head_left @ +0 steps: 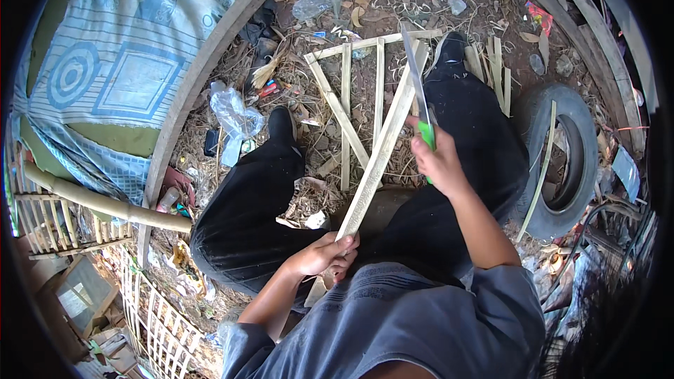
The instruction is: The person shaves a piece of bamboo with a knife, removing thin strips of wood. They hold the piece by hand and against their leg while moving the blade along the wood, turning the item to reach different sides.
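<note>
My left hand [324,255] grips the near end of a pale bamboo slat [385,146], which slants up and away to the right between my legs. In my right hand [440,159] is a long-bladed knife [414,63] with a green handle. Its blade points away from me along the right side of the slat, close to the far end; whether the edge touches it I cannot tell. Beyond the slat, several thin strips [345,98] lie or lean in a fan shape, with a crosspiece [397,42] at their far ends.
A tire [588,147] lies right of my leg, with a thin strip [542,168] across it. More pieces [498,70] rest by my right shoe. Plastic bags [236,116] and litter cover the ground. A patterned blue cloth [133,42] and bamboo lattice [160,319] are at left.
</note>
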A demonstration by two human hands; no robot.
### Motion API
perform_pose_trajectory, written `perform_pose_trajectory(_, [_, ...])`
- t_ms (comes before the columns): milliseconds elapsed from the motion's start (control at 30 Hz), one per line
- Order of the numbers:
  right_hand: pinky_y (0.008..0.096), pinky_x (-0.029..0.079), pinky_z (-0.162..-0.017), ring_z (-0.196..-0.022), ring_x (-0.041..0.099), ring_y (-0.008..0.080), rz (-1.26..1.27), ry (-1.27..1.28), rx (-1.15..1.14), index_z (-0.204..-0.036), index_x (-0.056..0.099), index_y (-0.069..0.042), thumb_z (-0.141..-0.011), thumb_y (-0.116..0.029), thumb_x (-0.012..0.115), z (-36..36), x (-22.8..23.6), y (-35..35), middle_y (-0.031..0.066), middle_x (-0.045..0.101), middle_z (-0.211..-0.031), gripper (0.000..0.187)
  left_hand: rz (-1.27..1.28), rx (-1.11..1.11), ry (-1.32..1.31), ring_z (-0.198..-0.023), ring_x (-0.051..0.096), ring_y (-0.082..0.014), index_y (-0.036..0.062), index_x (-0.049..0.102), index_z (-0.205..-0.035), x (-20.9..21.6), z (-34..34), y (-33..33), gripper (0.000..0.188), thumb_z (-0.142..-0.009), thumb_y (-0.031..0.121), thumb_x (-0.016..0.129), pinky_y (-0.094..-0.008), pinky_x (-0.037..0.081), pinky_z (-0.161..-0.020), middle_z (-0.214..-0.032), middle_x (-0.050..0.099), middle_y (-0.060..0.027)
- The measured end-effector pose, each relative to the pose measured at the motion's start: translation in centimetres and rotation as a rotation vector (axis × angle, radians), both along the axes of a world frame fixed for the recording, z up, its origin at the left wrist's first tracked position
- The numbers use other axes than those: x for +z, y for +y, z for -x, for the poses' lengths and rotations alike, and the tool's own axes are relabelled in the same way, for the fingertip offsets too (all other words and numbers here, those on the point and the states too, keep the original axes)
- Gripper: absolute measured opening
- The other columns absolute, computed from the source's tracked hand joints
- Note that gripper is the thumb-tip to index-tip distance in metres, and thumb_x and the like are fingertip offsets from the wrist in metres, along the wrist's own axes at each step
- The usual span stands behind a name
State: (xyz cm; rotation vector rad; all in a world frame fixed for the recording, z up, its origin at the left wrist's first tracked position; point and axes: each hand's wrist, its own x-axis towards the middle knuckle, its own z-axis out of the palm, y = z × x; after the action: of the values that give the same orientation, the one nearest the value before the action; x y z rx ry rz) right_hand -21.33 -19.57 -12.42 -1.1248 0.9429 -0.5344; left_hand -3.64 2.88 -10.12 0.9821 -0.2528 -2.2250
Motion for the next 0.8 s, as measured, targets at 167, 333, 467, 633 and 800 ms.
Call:
perform_pose_trajectory(167, [0.0204, 0.026, -0.037, -0.041, 0.032, 0.0006, -0.413, -0.330, -0.108, -0.087, 0.056, -0.004, -0.092, -0.014, 0.061, -3.4, 0.4, 2.5, -0.0072, 0.040, -0.056, 0.012, 0.266, -0.205, -0.159, -0.084, 0.059, -0.0203, 0.0005, 0.054, -0.094, -1.4, -0.6, -1.8, 0.036, -0.097, 0.036, 0.049, -0.0353, 0.049, -0.077, -0.082, 0.056, -0.0086])
perform_pose_trajectory(333, [0.0264, 0.032, -0.041, -0.044, 0.038, 0.0048, -0.128, -0.190, -0.007, -0.084, 0.056, -0.003, -0.093, -0.021, 0.060, -3.0, -0.1, 2.3, -0.0048, 0.045, -0.057, 0.021, 0.090, 0.077, -0.075, -0.044, 0.036, -0.0084, 0.0051, 0.050, -0.091, -0.4, 0.1, -5.3, 0.040, -0.096, 0.045, 0.048, -0.0232, 0.032, -0.041, -0.058, 0.036, 0.0018])
perform_pose_trajectory(467, [0.0380, 0.043, -0.051, -0.052, 0.056, 0.0231, 0.477, 0.180, 0.107, -0.081, 0.056, -0.001, -0.093, -0.032, 0.056, -0.7, 2.7, 2.0, 0.0076, 0.055, -0.058, 0.033, -0.013, 0.190, -0.042, -0.041, 0.018, -0.0043, 0.0091, 0.045, -0.095, 0.2, 0.5, -6.6, 0.041, -0.098, 0.049, 0.039, -0.0211, 0.015, -0.036, -0.056, 0.024, 0.0048])
perform_pose_trajectory(633, [0.0382, 0.049, -0.050, -0.053, 0.062, 0.0289, 1.046, 0.519, 0.497, -0.075, 0.056, -0.004, -0.088, -0.042, 0.059, 0.6, 2.2, 2.1, 0.0106, 0.061, -0.060, 0.040, -0.030, 0.126, -0.023, -0.043, 0.021, -0.0053, 0.0122, 0.038, -0.098, 1.0, 1.3, -6.9, 0.034, -0.100, 0.046, 0.034, -0.0214, 0.019, -0.038, -0.059, 0.027, 0.0034])
perform_pose_trajectory(800, [0.0362, 0.050, -0.047, -0.049, 0.062, 0.0258, 1.167, 0.493, 0.551, -0.072, 0.056, -0.006, -0.087, -0.046, 0.058, 0.8, 1.9, 1.3, 0.0097, 0.060, -0.057, 0.043, -0.007, 0.098, -0.031, -0.044, 0.022, -0.0056, 0.0126, 0.037, -0.097, 0.9, 1.4, -6.3, 0.031, -0.100, 0.044, 0.036, -0.0211, 0.020, -0.038, -0.060, 0.028, 0.0033])
